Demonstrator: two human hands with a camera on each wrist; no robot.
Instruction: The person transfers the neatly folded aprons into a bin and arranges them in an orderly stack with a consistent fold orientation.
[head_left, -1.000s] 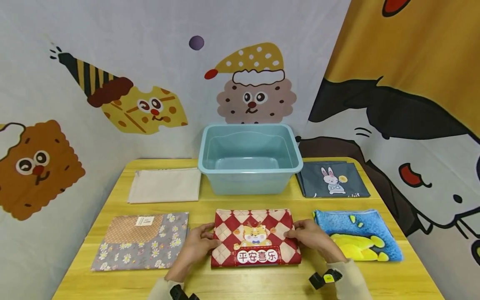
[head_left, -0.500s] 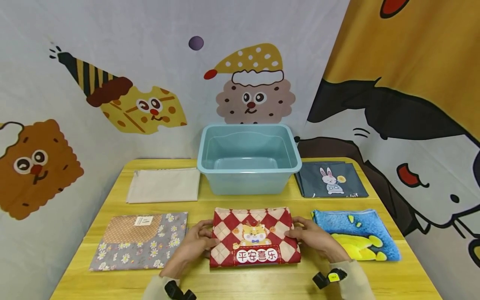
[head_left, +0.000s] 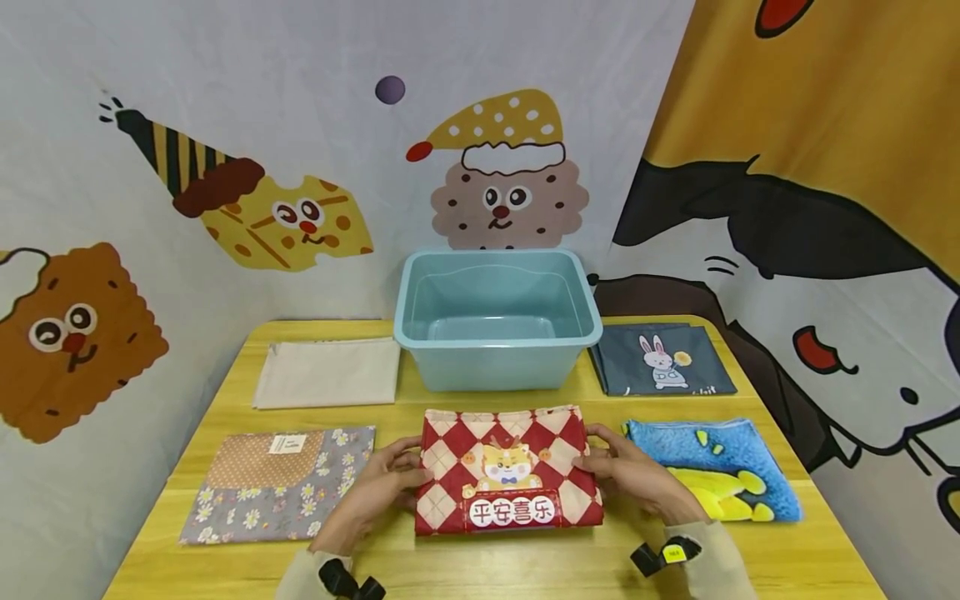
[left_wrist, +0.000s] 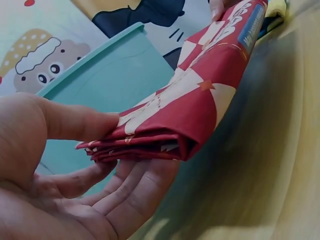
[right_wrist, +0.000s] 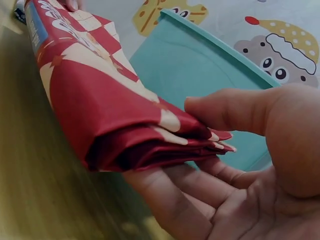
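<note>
A folded red-and-cream checked cloth, printed with a cartoon animal and white lettering, is held between both hands at the front middle of the table. My left hand pinches its left end, thumb on top and fingers beneath, as the left wrist view shows at the layered edge. On the opposite end my right hand grips the same way; in the right wrist view its thumb presses the upper layer. Both wrist views show the cloth raised over the table, its underside in shadow.
Behind the cloth stands a pale blue plastic tub. Folded cloths lie around it on the wooden table: cream, grey daisy-print, dark rabbit-print and blue-and-yellow. A cartoon-printed curtain hangs behind.
The checked cloth has risen slightly toward the camera, with both hands still at its ends. The other cloths and the tub have stayed in place.
</note>
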